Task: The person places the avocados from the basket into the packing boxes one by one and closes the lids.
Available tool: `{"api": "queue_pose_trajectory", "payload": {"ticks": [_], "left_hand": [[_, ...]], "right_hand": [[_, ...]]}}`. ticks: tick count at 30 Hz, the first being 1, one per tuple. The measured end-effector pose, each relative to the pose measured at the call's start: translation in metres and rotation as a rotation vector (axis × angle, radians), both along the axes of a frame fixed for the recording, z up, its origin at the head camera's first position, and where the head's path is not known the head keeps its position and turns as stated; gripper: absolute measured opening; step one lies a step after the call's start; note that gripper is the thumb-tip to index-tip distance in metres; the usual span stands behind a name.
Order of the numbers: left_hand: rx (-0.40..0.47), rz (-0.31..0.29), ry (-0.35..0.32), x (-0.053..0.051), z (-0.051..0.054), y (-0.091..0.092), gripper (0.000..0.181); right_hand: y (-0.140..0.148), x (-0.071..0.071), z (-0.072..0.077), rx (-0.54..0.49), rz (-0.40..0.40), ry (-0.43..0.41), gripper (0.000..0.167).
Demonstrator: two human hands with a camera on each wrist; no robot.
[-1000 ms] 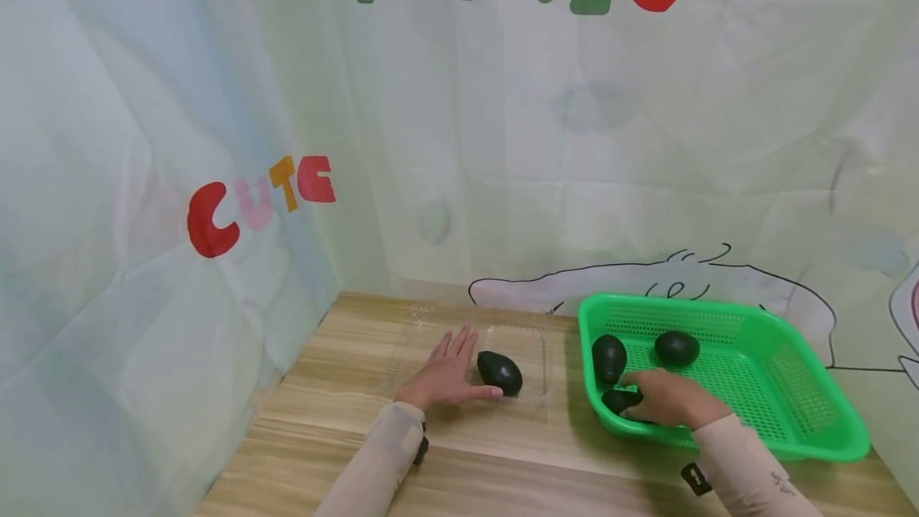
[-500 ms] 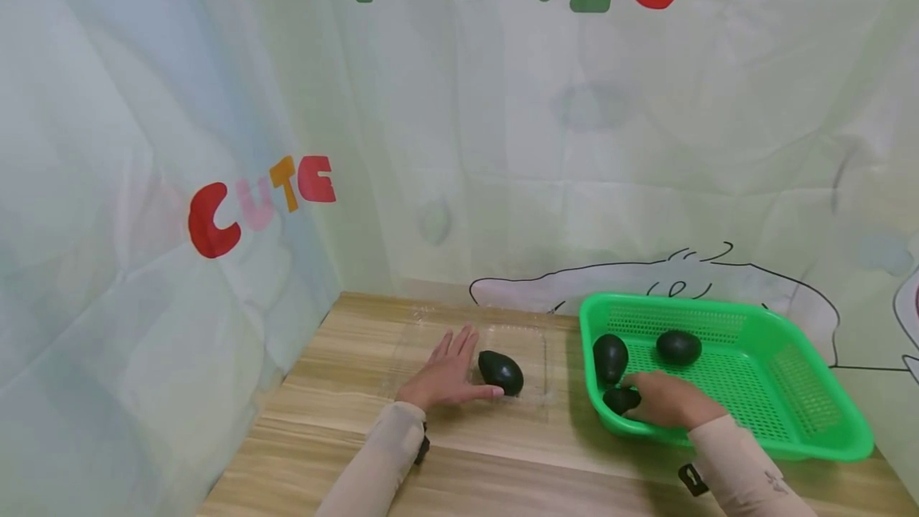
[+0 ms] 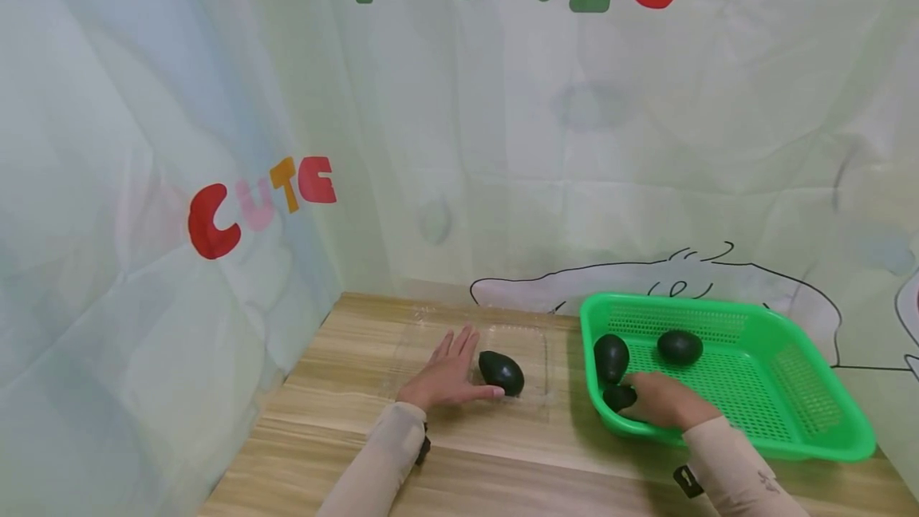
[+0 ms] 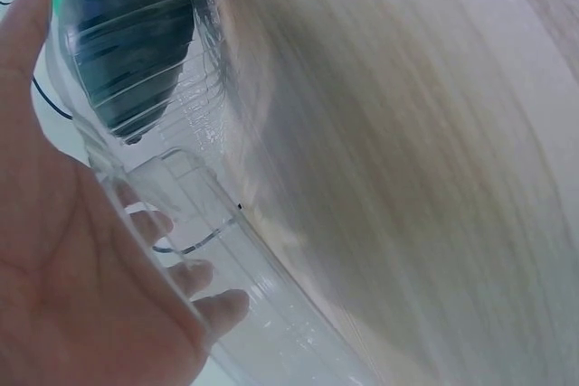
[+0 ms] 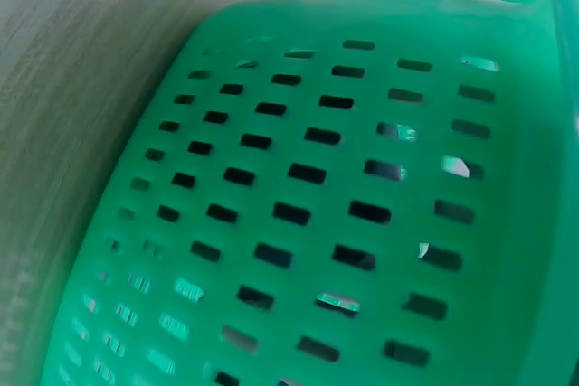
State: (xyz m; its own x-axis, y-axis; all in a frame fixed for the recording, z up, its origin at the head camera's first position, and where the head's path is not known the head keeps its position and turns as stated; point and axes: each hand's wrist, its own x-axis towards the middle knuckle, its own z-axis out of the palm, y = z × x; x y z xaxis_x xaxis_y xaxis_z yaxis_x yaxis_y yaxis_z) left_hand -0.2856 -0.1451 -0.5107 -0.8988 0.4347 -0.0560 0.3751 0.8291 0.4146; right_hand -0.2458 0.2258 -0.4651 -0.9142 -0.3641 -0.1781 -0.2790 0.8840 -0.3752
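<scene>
Left hand (image 3: pixel 447 378): fingers straight, thumb stretched out; right hand (image 3: pixel 660 399): fingers curled.

Front dark fruit (image 3: pixel 618 398) partly behind right hand (image 3: pixel 661 400).

Head view is evenly lit. Left wrist view: surface (image 4: pixel 407 178) is hazy, shadowed beside the glinting clear container (image 4: pixel 262 291). Right wrist view is soft.

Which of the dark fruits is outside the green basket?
The dark fruit in the clear plastic container, beside the left hand; the other three lie in the green basket.
</scene>
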Motion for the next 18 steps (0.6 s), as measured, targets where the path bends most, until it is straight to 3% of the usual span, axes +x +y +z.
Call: {"api": "queue_pose_trajectory", "payload": {"ticks": [8, 18], "left_hand": [[0.003, 0.007, -0.007, -0.0002, -0.0012, 0.0000, 0.120], [0.002, 0.009, -0.014, 0.0010, 0.0007, 0.0004, 0.120]], "right_hand": [[-0.0021, -0.0005, 0.0007, 0.010, -0.015, -0.011, 0.026], [-0.0041, 0.0006, -0.0004, 0.006, -0.028, -0.006, 0.020]]}}
